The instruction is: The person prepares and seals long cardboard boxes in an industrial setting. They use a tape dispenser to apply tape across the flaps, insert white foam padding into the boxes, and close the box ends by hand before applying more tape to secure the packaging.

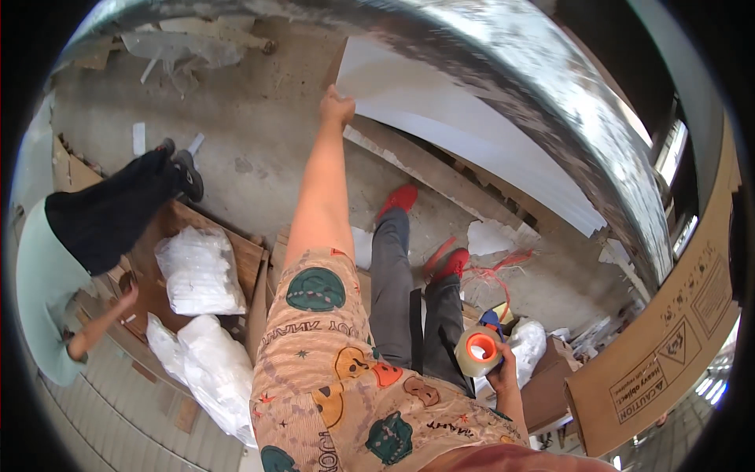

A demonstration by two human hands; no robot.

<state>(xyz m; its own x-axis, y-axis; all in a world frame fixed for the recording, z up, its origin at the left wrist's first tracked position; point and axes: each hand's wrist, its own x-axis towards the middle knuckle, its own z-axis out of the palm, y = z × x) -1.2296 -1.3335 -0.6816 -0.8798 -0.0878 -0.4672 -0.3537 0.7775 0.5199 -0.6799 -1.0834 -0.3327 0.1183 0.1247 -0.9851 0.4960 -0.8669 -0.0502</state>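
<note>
My left arm reaches far forward. My left hand (pixel 336 108) is closed at the near left corner of a large white sheet (pixel 440 98), which has a brown edge beside my fingers. My right hand (pixel 504 368) is low on the right, by my leg. It grips a tape dispenser with a wide roll of clear tape (pixel 477 352) on an orange core; a blue part shows above the roll. Part of that hand is hidden behind the roll.
A large scuffed, curved surface (pixel 543 86) arches across the top and right. A brown carton (pixel 661 354) stands near right. Plastic-wrapped white bundles (pixel 200 271) lie left in an open wooden crate (pixel 224 228). Another person (pixel 55 275) is beside it. Red strapping (pixel 495 271) litters the floor near my feet.
</note>
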